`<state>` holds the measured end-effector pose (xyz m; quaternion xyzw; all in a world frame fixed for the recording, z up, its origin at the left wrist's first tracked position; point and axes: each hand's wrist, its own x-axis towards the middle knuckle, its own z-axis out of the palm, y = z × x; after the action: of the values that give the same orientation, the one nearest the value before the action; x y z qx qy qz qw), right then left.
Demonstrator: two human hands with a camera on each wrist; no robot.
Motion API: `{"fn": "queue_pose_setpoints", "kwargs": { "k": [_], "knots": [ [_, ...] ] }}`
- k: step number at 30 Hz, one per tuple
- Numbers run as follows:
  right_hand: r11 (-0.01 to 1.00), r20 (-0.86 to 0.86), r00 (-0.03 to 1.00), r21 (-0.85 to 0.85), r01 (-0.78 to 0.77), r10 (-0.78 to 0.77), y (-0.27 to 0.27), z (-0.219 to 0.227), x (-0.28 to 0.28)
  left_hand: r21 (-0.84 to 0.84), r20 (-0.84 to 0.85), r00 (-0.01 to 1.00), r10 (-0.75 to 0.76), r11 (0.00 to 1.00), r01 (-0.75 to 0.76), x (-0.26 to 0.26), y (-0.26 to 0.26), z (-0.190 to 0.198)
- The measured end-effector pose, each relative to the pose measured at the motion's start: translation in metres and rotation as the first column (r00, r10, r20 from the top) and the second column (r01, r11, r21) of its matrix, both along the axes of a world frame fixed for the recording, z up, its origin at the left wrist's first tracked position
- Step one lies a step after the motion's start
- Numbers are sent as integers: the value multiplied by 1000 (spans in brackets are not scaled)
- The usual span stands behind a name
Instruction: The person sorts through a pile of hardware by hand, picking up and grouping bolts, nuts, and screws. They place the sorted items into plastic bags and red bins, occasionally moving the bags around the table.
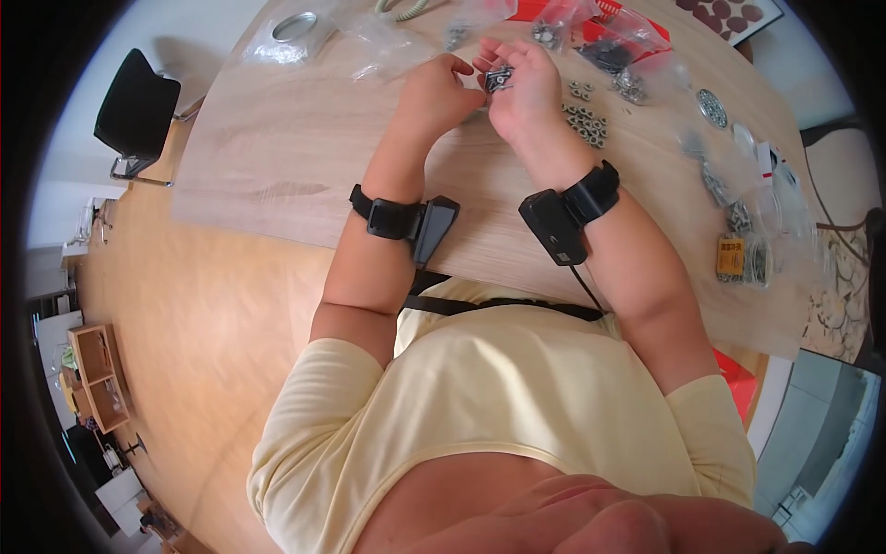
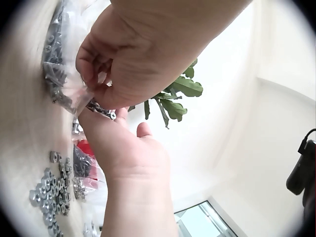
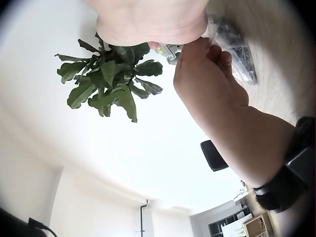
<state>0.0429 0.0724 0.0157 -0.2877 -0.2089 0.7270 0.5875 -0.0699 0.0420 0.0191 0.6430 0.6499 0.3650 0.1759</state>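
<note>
Palm up and slightly cupped, my right hand [image 1: 528, 92] carries a small pile of metal screws [image 1: 499, 78] near its fingers. My left hand [image 1: 441, 97] is beside it, thumb tip close to the pile. In the left wrist view, the left hand [image 2: 126, 61] has bent fingers just over the screws [image 2: 101, 109], above the upturned right hand [image 2: 133, 148]; whether the fingertips pinch a screw cannot be made out. The right wrist view shows the right palm [image 3: 153, 22] at the top, partly hiding metal pieces [image 3: 170, 52], and the left hand [image 3: 212, 74] touching or nearly touching it.
Loose nuts [image 1: 585, 125] lie on the wooden table [image 1: 277, 157], right of the right hand. Clear bags of hardware [image 1: 609, 54], red trays [image 1: 531, 9] and a round tin lid [image 1: 295, 27] stand along the far side. More bags and a yellow-labelled pack [image 1: 730, 259] are at the right.
</note>
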Motion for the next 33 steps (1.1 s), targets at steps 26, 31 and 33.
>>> {"fn": "queue_pose_setpoints", "kwargs": {
  "k": [26, 31, 33],
  "knots": [
    [941, 156, 988, 337, -38, -16, 26, 4, 41, 38, 126, 992, -7, 999, 3, -3, 3, -2],
    [944, 102, 988, 321, 74, -112, 10, 22, 112, 160, 502, 855, 135, 956, -245, -34, 5, 10],
    [940, 95, 982, 317, 126, -164, 9, 19, 142, 201, 616, 783, 90, 943, -266, -27, -2, 17]
  ]
}}
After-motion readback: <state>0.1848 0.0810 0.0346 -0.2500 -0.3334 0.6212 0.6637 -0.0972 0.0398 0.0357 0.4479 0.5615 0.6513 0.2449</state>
